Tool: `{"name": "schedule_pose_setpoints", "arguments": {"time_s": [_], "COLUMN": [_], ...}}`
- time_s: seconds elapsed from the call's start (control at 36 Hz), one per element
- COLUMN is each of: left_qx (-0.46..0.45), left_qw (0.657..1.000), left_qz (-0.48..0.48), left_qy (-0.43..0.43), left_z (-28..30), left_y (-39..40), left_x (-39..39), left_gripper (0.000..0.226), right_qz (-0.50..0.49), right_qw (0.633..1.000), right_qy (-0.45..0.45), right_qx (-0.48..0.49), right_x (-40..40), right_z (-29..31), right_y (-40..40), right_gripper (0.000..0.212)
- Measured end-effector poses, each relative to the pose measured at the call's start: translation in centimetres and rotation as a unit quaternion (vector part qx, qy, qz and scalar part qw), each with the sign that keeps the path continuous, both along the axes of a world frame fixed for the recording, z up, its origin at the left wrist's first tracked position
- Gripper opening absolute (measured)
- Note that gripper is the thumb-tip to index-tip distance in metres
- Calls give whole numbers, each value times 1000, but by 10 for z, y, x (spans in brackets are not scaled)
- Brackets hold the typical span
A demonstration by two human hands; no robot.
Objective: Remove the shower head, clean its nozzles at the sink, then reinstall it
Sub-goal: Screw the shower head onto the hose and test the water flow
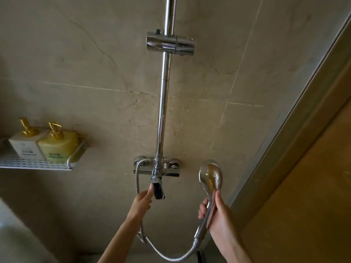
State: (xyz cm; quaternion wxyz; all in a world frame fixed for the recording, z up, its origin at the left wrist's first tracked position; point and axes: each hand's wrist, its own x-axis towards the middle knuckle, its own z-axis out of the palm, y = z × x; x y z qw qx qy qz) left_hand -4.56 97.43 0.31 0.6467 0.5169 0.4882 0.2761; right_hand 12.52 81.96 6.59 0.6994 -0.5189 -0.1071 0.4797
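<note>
A chrome shower head (210, 176) stands upright at the lower right, its shiny back towards me, and my right hand (216, 215) grips its handle. A metal hose (171, 256) loops from the handle's base down and back up to the mixer valve (157, 166) on the wall. My left hand (141, 203) reaches up to the valve's lever (158, 188), the fingertips touching its left side. Higher on the riser rail (163, 103) the chrome holder bracket (170, 44) is empty.
A white perforated wall shelf (38, 164) at the left carries two pump bottles, one white (26, 143) and one yellow-green (58, 147). A glass door frame (284, 130) runs diagonally along the right. Beige tiled wall fills the background.
</note>
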Motion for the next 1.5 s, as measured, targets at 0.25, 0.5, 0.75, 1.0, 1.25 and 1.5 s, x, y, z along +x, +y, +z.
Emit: {"name": "schedule_pose_setpoints", "arguments": {"time_s": [0.25,0.5,0.75,1.0,1.25,1.5], "left_qx": [-59,-113,-110,-147,-142,-149], "left_qw": [998,993,993,989,989,988], "left_qz": [-22,-17,-32,-18,-26,-30], "left_qy": [8,-20,-14,28,40,27], "left_z": [-9,-22,-28,-21,-17,-16], "left_y": [31,40,49,61,59,55], "left_x": [22,25,24,25,24,23], "left_gripper": [88,77,67,92,84,74], "right_qz": [0,-2,-10,-23,-31,-26], "right_qw": [995,994,986,988,985,987], "right_qy": [-69,-63,-98,-84,-93,-108], "right_qx": [-77,-88,-132,-131,-142,-117], "right_x": [23,36,37,36,42,46], "right_z": [-42,-62,-78,-91,-96,-87], "right_y": [6,14,15,8,-1,-19], "right_gripper": [56,54,60,58,61,57]}}
